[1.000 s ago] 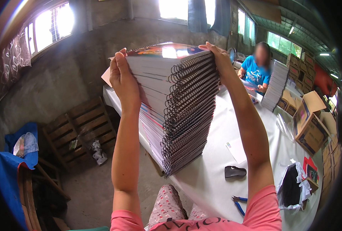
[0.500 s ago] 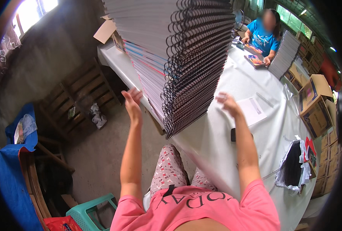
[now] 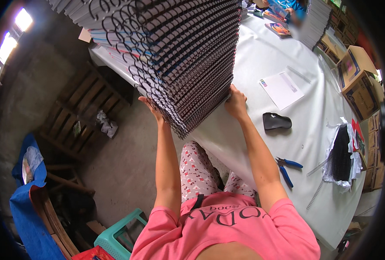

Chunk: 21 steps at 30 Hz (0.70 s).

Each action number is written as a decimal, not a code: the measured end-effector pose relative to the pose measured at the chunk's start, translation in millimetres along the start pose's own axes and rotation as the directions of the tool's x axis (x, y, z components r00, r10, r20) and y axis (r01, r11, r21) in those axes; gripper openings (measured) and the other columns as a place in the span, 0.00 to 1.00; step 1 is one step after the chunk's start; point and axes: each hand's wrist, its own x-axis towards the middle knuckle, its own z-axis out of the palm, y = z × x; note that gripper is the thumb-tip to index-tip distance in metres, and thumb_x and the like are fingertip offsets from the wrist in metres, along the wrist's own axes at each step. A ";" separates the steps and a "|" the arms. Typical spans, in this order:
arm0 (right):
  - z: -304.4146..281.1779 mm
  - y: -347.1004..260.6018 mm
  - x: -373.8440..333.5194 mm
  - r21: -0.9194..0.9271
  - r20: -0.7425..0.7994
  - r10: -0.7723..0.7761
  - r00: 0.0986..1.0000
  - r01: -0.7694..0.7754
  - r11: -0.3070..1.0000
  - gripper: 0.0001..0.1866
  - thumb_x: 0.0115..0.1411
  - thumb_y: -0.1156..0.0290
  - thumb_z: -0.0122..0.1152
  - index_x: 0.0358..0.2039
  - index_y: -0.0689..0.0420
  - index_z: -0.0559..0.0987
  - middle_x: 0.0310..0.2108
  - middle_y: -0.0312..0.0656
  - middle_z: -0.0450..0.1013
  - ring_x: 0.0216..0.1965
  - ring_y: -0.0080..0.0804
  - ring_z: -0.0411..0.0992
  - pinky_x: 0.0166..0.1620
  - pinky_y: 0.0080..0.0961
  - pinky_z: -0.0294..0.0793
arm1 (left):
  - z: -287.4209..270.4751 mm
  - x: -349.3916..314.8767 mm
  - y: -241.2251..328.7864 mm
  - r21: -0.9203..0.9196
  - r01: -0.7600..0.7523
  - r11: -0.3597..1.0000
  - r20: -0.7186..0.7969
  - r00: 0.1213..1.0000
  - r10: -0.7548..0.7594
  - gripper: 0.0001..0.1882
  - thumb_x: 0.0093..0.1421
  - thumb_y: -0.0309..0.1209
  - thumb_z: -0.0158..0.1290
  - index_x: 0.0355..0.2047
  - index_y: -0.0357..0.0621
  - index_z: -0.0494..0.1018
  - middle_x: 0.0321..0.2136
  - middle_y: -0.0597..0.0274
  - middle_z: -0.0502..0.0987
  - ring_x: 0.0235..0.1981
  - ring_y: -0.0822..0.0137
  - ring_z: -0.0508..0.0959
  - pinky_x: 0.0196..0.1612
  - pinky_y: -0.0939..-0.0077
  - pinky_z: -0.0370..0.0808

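A tall stack of spiral-bound books (image 3: 188, 60) with black coil bindings rises in front of me at the table's near-left edge. My left hand (image 3: 154, 111) is against the lower left side of the stack, one digit stretched outward and the other fingers mostly hidden by the books. At the lower right corner, my right hand (image 3: 236, 102) has its fingers bent around the edge of the bottom books. Between them, both hands hold the stack near its base.
On the white-covered table (image 3: 253, 56) lie a white sheet (image 3: 282, 90), a black pouch (image 3: 277, 121), blue-handled pliers (image 3: 287, 167) and loose coils (image 3: 299, 74). Cardboard boxes (image 3: 359, 82) stand right. A co-worker (image 3: 287, 6) sits across. A green stool (image 3: 119, 234) and wooden pallet (image 3: 86, 102) are left.
My hands were apart from the stack, fingers spread; now they have closed in on both sides of its base. My view has tilted down, bringing the pliers and whole pouch into sight.
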 end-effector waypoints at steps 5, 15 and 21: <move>5.3 9.8 -8.0 0.073 -0.103 -0.084 0.991 0.092 0.993 0.12 0.41 0.80 0.55 0.31 0.59 0.72 0.25 0.51 0.74 0.33 0.51 0.71 0.41 0.41 0.65 | 7.7 0.7 6.5 0.048 0.002 0.999 -0.017 1.000 -0.001 0.48 0.55 0.69 0.28 0.57 0.37 0.58 0.53 0.56 0.66 0.52 0.61 0.66 0.58 0.66 0.60; -15.0 -10.7 -54.6 -0.010 -0.086 -0.056 0.995 0.056 0.998 0.14 0.39 0.83 0.50 0.30 0.61 0.71 0.26 0.52 0.74 0.33 0.53 0.70 0.44 0.40 0.64 | -3.8 -2.0 17.9 0.280 0.018 0.960 -0.102 0.995 0.011 0.48 0.55 0.69 0.26 0.58 0.38 0.56 0.54 0.56 0.64 0.55 0.61 0.63 0.60 0.66 0.56; -43.6 -12.1 -58.6 0.142 0.123 0.052 0.991 -0.069 0.987 0.30 0.41 0.82 0.53 0.50 0.62 0.68 0.43 0.54 0.73 0.46 0.52 0.69 0.57 0.36 0.59 | -15.2 17.1 18.0 0.579 0.045 0.814 -0.142 0.989 0.046 0.47 0.56 0.69 0.25 0.59 0.38 0.55 0.55 0.55 0.64 0.56 0.60 0.62 0.61 0.66 0.54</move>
